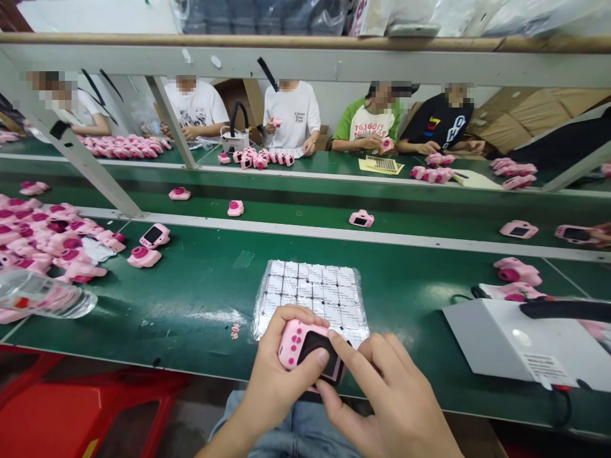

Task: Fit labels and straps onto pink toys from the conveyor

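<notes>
A pink toy camera point(292, 343) is held just above the table's near edge, its dark screen and magenta buttons facing me. My left hand point(281, 362) wraps around its button end, with the thumb lying over the screen. At the other end, my right hand point(382, 388) has its index finger on the screen's upper edge and its thumb at the lower edge. Whether a thin film or cover sits between those fingers, I cannot tell. Just behind the camera lies a plastic-wrapped sheet of white square labels point(310, 289), partly covered by my hands.
Many pink toy cameras point(48, 235) are heaped at left beside a clear plastic bottle point(48, 296). A grey-white box-shaped device point(510, 337) stands at right. More cameras sit on the green belt point(296, 216) beyond a rail. Several people work opposite. A red stool point(81, 413) is below left.
</notes>
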The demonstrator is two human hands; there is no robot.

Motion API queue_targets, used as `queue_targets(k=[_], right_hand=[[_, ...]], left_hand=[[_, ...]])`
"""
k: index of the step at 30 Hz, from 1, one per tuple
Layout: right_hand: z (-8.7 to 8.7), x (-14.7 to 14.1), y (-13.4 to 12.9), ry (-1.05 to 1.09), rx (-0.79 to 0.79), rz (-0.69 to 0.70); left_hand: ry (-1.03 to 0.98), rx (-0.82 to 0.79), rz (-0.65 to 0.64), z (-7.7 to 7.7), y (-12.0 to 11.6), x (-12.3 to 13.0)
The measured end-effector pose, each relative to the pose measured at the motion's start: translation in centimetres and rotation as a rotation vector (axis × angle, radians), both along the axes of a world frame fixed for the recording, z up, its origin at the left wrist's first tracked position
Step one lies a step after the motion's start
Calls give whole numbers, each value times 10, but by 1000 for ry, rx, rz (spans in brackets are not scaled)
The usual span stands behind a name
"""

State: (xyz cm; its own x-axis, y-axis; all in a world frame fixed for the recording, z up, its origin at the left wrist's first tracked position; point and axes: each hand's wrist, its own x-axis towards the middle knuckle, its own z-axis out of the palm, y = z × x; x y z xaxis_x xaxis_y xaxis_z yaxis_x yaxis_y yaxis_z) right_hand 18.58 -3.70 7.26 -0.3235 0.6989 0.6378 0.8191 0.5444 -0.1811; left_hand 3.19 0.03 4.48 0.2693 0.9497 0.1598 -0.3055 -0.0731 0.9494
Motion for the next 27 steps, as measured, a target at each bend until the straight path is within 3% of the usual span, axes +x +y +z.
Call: queue_targets(k=[8, 11, 15, 18, 21, 24, 27], right_hand=[[-6, 5, -5, 101, -154, -59], [-15, 6, -6, 315, -285, -68], [-34, 1, -4, 693, -547, 50], [-41, -6, 5, 1008, -633, -28], [-41, -11, 16, 1145, -698, -117], [-45, -12, 23, 1150, -837, -37], [-67, -7, 20, 1204, -895, 100]], left_hand=[[-72, -28, 56, -3, 0, 4], [-116, -44, 75, -3, 0, 6], [-150, -21, 92, -8, -3, 15], [-40, 86, 160, -19, -10, 26], [2, 173, 197, -33, -14, 36], [-64, 67, 222, -44, -9, 37], [-125, -189, 160, -47, 5, 29]])
